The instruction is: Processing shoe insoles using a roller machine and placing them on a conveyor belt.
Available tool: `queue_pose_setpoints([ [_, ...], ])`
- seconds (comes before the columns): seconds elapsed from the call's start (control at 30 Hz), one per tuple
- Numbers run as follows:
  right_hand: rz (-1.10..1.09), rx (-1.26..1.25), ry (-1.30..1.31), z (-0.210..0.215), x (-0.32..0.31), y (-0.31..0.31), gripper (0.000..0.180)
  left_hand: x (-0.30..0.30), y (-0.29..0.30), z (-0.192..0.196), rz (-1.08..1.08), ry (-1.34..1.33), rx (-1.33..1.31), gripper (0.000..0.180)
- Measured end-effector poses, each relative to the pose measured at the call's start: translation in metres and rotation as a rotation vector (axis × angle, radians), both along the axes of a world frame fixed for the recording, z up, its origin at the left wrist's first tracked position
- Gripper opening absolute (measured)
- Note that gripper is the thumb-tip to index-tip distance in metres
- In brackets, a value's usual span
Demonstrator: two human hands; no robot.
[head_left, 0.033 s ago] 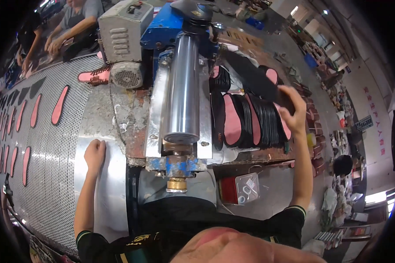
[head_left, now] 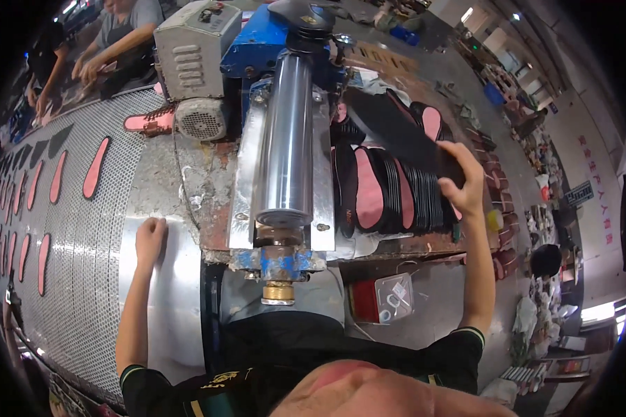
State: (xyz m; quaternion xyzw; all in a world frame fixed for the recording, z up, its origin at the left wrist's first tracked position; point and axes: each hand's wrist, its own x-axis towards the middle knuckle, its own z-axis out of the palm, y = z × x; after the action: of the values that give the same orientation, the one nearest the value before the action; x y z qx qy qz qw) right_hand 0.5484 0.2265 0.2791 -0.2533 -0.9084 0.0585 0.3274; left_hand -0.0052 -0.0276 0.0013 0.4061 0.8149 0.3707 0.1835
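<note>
My right hand (head_left: 464, 177) pinches the near end of a long black insole (head_left: 396, 132) between thumb and fingers. The insole slants up and to the left, above a row of packed insoles (head_left: 396, 191), black with pink faces, that stand on edge on the bench. Curled into a loose fist, my left hand (head_left: 151, 240) rests on the shiny metal sheet (head_left: 174, 299) beside the mesh conveyor; nothing shows in it. Between my hands stands a machine with a polished steel cylinder (head_left: 286, 139).
Pink insoles with dark edges (head_left: 96, 167) lie spread over the mesh conveyor (head_left: 83, 278) at left. A grey motor housing (head_left: 195, 55) rises behind. Another person's hands (head_left: 87, 69) work at the far left. A clear plastic box (head_left: 394, 297) sits below the bench.
My right hand and the black insole have shifted slightly, the insole now lying a little lower. My left hand has turned slightly on the metal sheet.
</note>
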Motion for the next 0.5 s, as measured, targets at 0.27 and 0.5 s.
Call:
queue_pose_setpoints([
  [0.27,0.249,-0.011,-0.062,-0.023,-0.065,-0.005,0.059,0.077,0.104,0.215,-0.823,0.098,0.314,0.075],
  [0.5,-0.107,-0.104,0.336,-0.079,-0.052,-0.036,0.042,0.082,0.121,0.256,-1.080,0.383,0.233,0.097],
])
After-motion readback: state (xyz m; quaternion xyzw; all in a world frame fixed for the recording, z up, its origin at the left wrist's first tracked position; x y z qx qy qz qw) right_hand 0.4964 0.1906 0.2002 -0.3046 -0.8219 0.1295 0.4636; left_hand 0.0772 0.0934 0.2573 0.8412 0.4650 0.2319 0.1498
